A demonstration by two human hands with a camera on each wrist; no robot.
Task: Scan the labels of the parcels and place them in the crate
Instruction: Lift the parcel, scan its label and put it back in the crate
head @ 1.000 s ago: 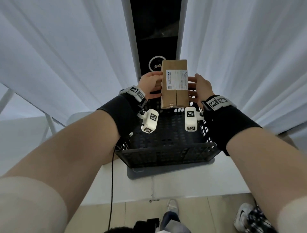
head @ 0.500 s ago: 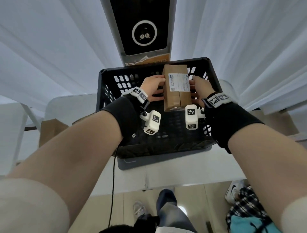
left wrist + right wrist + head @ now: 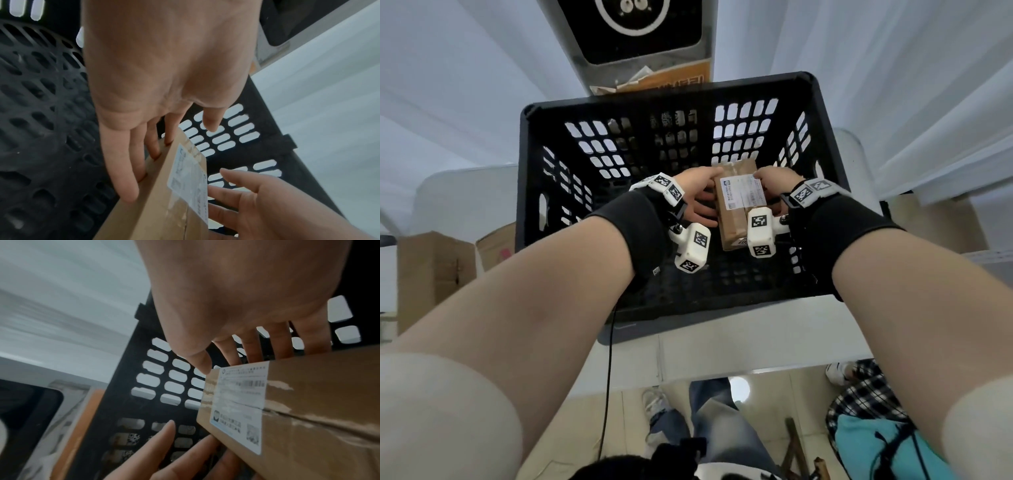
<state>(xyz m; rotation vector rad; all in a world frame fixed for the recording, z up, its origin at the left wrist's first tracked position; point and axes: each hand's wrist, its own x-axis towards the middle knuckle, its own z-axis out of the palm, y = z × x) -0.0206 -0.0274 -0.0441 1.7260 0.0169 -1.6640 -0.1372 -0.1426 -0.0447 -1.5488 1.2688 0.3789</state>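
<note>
A brown taped parcel (image 3: 736,219) with a white label (image 3: 743,192) facing up hangs tilted inside the black crate (image 3: 664,90), near its right wall. My left hand (image 3: 693,192) supports its left side with straight fingers (image 3: 123,170) tucked under the edge, and the thumb stands apart. My right hand (image 3: 774,185) pinches the parcel's (image 3: 318,402) right side, with the thumb (image 3: 201,363) on the label corner and the fingers behind. Whether the parcel (image 3: 164,211) touches the crate floor cannot be told.
The scanner's black panel with a white ring (image 3: 633,20) stands behind the crate. The crate sits on a grey tray (image 3: 619,334) on a white table (image 3: 722,342). Cardboard boxes (image 3: 431,270) stand at the left. A cable (image 3: 609,359) hangs over the table's front edge.
Both hands have carried the parcel from in front of the scanner down into the crate. My view has tilted downward with it.
</note>
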